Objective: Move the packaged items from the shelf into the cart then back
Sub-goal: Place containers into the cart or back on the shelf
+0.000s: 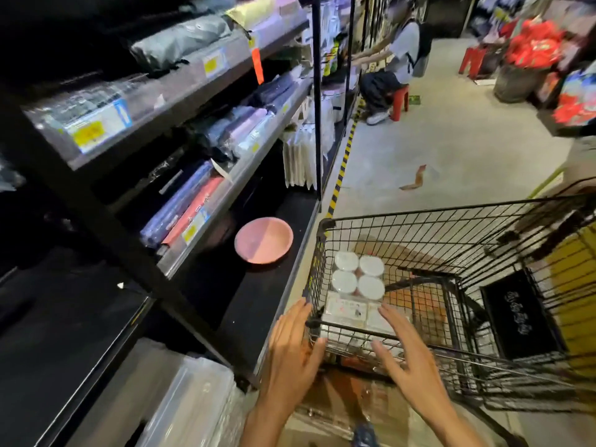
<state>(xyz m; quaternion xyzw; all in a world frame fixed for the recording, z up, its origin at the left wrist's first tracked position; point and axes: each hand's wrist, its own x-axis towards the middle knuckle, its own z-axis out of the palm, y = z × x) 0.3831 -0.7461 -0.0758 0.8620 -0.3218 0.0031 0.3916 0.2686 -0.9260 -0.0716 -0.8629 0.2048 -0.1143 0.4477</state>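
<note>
A black wire cart [419,221] stands to the right of a dark shelf unit [206,201]. Inside the cart's near left corner lies a clear pack of white round lids [358,275], with flat white packaged items [346,312] beside it. My left hand [292,346] hovers with straight fingers at the cart's near left corner, outside the rim. My right hand [403,353] reaches over the near rim with spread fingers, its fingertips at the white packages. Neither hand holds anything. A pink round plate [263,241] lies on the bottom shelf.
Shelves on the left carry folded packaged goods [183,214] with yellow price tags. Clear plastic bins [180,404] sit at the lower left. A person [392,69] sits on a red stool far down the aisle. Red goods [535,46] are stacked at the right.
</note>
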